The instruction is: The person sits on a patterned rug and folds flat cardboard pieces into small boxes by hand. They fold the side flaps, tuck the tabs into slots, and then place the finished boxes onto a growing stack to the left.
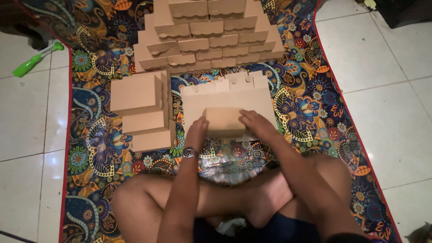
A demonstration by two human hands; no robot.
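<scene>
Both hands press a small folded cardboard box (224,121): left hand (196,133) on its left end, right hand (257,124) flat on its right edge. Box rests on flat cardboard blanks (234,94) just beyond the hands. Judged light, thin-walled, crushable; grip by side edges. Finished boxes (207,36) stacked further out, apparently interlocked.

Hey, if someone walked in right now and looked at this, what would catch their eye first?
Probably the big stepped pile of folded cardboard boxes at the far end of the bright patterned mat. Next, the left hand and right hand pressing a small cardboard box over flat cardboard sheets, with a shorter stack to the left.
</scene>
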